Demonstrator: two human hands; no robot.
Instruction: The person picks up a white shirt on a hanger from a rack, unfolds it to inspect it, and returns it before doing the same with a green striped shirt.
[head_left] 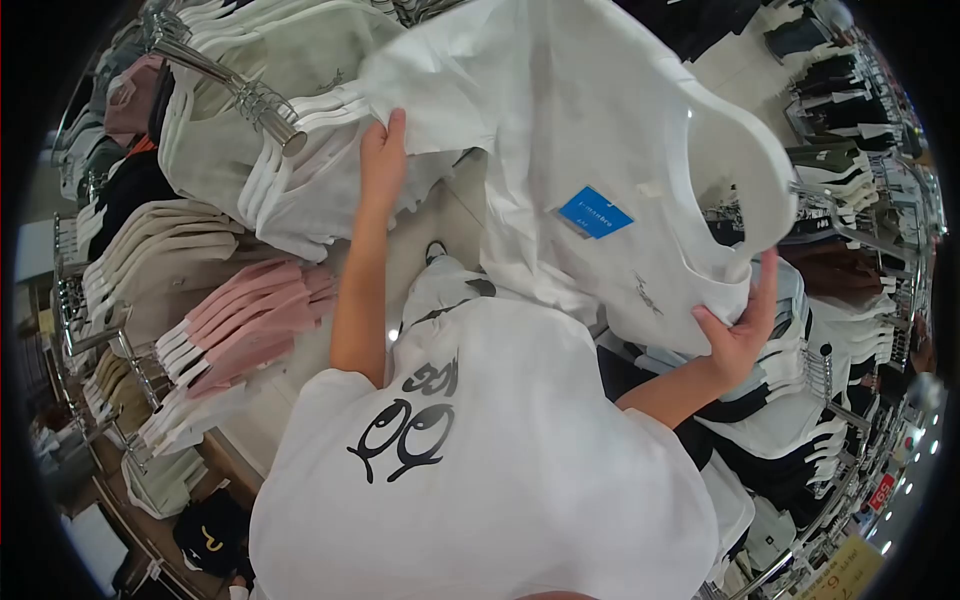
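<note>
A white garment [560, 110] with a blue tag [596, 212] and a small dark mark hangs spread out in front of my body. My left hand [384, 160] is closed on its edge at the upper left, thumb upward. On the right, my right hand [738, 330] pinches the garment beside its neck opening. A white curved piece, perhaps a hanger or collar edge, runs round that opening above my right hand. The fingers of both hands are partly hidden by the fabric.
On the left, a metal rack arm [225, 80] juts out close to my left hand, with white, beige and pink shirts [245, 310] on hangers. Dark and white clothes [800, 380] hang on racks at the right. A black cap [212, 530] lies lower left.
</note>
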